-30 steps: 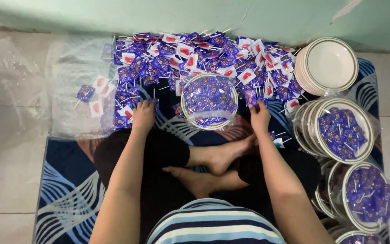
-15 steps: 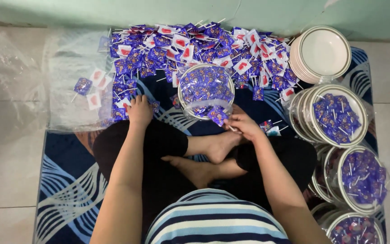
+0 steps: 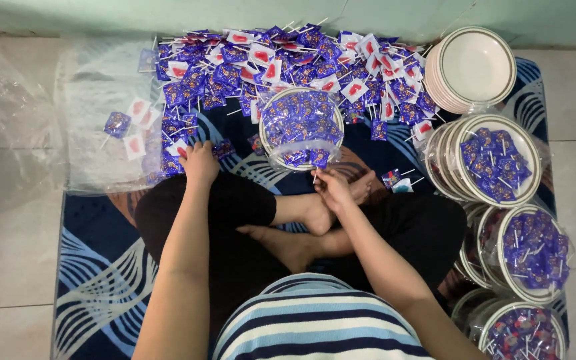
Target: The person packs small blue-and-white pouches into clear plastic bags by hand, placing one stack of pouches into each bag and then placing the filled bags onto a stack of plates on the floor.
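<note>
Lollipop (image 3: 317, 162) btwn right fingers (image 3: 325, 179)

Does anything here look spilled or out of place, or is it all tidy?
A few things stray. Three or four wrapped lollipops lie apart on the clear plastic sheet, left of the main pile. Another pair sits alone on the mat near the right hand. Some hang over the centre bowl rim.

- Heap of small square purple and white-red foil lollipop wrappers (image 3: 288, 60) along the far wall.
- Clear plastic bag (image 3: 301, 123) around the nearest filled plate.
- Crumpled clear plastic sheet (image 3: 95, 100), far left.
</note>
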